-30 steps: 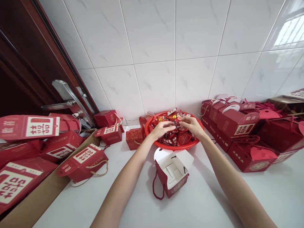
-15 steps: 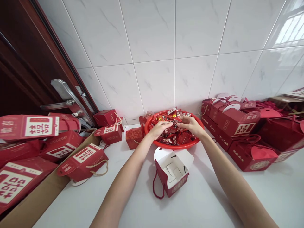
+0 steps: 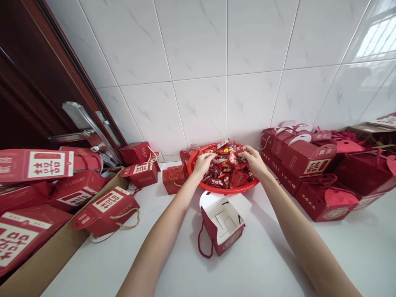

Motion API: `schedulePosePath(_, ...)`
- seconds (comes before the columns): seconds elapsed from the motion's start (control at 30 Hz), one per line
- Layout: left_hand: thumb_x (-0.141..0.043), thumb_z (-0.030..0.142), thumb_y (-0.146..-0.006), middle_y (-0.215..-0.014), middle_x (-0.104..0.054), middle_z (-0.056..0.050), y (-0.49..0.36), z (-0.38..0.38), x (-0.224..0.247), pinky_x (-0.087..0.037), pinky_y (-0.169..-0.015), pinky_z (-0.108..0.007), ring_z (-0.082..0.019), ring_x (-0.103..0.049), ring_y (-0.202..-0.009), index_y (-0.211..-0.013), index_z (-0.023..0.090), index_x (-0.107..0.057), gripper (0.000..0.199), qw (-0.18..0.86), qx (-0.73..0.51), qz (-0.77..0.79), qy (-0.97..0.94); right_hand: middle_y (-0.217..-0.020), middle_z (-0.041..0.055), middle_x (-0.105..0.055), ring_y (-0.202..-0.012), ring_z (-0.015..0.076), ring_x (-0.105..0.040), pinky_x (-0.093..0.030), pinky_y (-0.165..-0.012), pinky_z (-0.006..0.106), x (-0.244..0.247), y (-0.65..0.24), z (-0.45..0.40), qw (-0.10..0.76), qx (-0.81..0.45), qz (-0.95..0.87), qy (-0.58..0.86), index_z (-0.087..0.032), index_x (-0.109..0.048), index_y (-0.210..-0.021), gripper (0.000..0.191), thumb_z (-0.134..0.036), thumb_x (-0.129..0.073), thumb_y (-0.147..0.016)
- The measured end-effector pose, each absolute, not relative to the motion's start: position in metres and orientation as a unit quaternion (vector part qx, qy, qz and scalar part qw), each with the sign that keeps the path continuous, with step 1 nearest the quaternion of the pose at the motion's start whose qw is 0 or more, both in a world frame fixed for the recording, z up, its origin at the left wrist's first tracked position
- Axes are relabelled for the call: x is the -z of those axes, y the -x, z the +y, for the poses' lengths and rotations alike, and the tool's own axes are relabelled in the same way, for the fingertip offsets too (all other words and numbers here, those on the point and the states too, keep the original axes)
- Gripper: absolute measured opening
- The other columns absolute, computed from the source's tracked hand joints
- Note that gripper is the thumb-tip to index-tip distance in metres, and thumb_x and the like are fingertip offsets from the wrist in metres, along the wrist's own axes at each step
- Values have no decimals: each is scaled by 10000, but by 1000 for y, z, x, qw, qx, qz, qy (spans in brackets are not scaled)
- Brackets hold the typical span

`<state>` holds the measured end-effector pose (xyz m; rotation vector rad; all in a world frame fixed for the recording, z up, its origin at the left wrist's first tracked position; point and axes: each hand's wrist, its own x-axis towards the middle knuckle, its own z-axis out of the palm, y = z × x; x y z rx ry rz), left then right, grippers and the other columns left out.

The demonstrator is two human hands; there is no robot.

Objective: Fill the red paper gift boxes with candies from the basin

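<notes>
A red plastic basin [image 3: 227, 191] by the wall is heaped with wrapped candies [image 3: 228, 169] in red and dark wrappers. My left hand [image 3: 204, 162] is over its left side, fingers pinched together; whatever they hold is too small to make out. On the right side, the thumb and fingers of my right hand [image 3: 251, 160] are closed at the edge of a red-wrapped candy. In front of the basin stands an open gift box [image 3: 228, 243], red outside and white inside, its flaps spread and a dark red cord handle hanging at its left. No candy shows in it.
Several closed red gift boxes [image 3: 312, 159] are stacked at the right. More red boxes [image 3: 107, 212] lie at the left, around a long cardboard carton [image 3: 58, 247]. A small red box [image 3: 173, 180] touches the basin's left side. Behind are a tiled wall and a door handle [image 3: 77, 134].
My hands have moved apart, the left one leftward and the right one slightly right, uncovering candies in the middle of the basin. The open box stands where it was.
</notes>
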<state>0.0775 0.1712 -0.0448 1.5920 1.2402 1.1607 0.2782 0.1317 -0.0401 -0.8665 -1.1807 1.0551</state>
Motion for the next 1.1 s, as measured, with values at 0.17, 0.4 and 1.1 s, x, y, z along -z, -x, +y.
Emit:
schedulePosePath(0.17,-622,101,-768,-916,-788,-66,-80,173,49,-518,-908,-322,-224,-716,-944,-839,179,-773,183,356,-396,498,-684,-619,-46,-668,-493,134,-547,-467,-518,273,41,-278,133,621,-461,-509,377,-244,-509,-744,219,-322,-674,-625)
schedulePosePath(0.4,-769,117,-615,-1067,-766,-93,-84,172,50,-462,-1009,-393,-344,-644,-1130,-933,226,-791,337,217,-259,489,-804,-659,-30,-670,-518,144,-546,-470,-536,288,43,-279,135,612,-451,-509,404,-253,-547,-801,203,-324,-644,-638)
schedulePosePath(1.1,-737,335,-775,-904,-795,-80,-78,175,43,-500,-897,-380,-300,-698,-939,-862,188,-809,185,270,-384,476,-744,-732,-13,-700,-564,153,-641,-575,-565,306,40,-279,132,578,-510,-502,393,-236,-635,-885,228,-282,-699,-670)
